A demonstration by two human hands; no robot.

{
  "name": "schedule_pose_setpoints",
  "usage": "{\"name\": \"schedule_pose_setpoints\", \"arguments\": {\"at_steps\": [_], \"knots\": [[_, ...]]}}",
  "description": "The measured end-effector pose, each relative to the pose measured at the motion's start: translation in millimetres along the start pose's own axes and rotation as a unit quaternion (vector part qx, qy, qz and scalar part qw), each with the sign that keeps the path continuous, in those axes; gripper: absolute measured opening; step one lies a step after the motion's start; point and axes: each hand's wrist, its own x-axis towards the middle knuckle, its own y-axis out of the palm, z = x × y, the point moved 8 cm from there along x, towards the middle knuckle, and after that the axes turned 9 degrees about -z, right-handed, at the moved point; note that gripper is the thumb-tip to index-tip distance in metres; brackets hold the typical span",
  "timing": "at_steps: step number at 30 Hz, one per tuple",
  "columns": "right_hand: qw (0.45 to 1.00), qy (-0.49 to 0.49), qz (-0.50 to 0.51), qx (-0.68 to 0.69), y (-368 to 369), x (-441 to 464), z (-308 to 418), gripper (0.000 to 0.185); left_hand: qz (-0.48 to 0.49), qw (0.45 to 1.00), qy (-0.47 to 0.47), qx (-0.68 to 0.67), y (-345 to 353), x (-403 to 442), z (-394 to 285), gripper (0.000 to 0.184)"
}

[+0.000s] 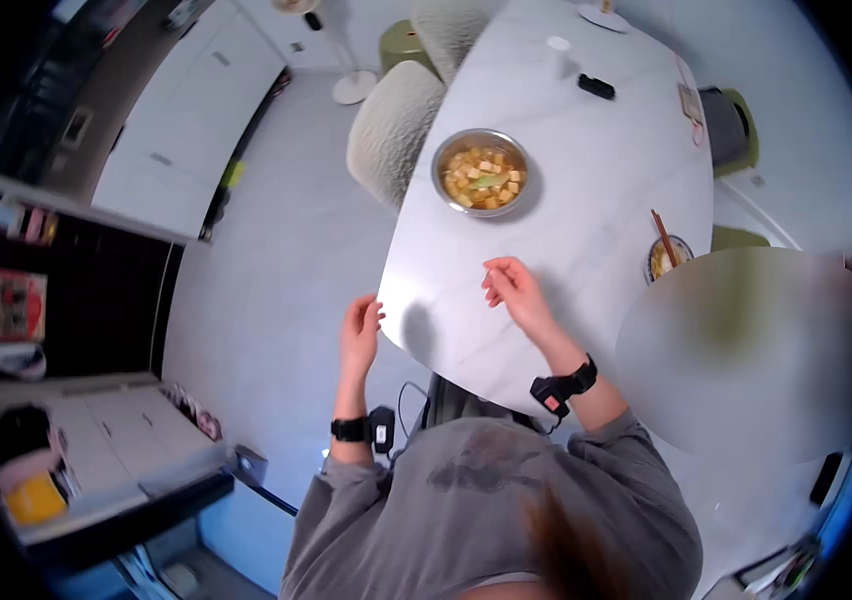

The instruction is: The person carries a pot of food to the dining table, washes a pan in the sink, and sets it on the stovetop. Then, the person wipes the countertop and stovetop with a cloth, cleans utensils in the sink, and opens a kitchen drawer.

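A round metal bowl (480, 173) of broth with pale cubes and a green piece stands on the white marbled table (586, 170). My right hand (513, 285) hovers over the table below the bowl, apart from it, fingers loosely curled; whether anything small is between them I cannot make out. My left hand (362, 317) is at the table's left edge, fingers loosely bent and apart, holding nothing. Both wrists carry black straps with small devices.
Near the right edge is a small patterned bowl (681, 256) with brown chopsticks (663, 237). Farther back are a black object (596, 87) and a white cup (558, 50). A cream chair (396, 130) stands left of the table. A blurred round patch hides the lower right.
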Motion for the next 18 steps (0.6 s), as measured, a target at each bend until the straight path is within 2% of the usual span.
{"name": "schedule_pose_setpoints", "arguments": {"at_steps": [6, 9, 11, 18], "knots": [[0.987, 0.059, 0.153, -0.009, 87.2, -55.5, -36.2, 0.013, -0.156, 0.987, -0.036, 0.022, -117.7, -122.6, 22.6, 0.025], [0.965, 0.077, 0.250, -0.017, 141.5, -86.5, -51.7, 0.014, -0.226, 0.971, -0.080, -0.010, -168.0, -181.0, 39.1, 0.020], [0.945, 0.073, 0.318, -0.033, 182.9, -114.9, -49.2, 0.016, -0.275, 0.954, -0.111, -0.044, -196.9, -221.7, 48.3, 0.019], [0.841, 0.099, 0.528, -0.061, 327.5, -250.1, -57.4, 0.018, -0.456, 0.876, -0.096, -0.127, -295.2, -355.5, 79.8, 0.017]]}}
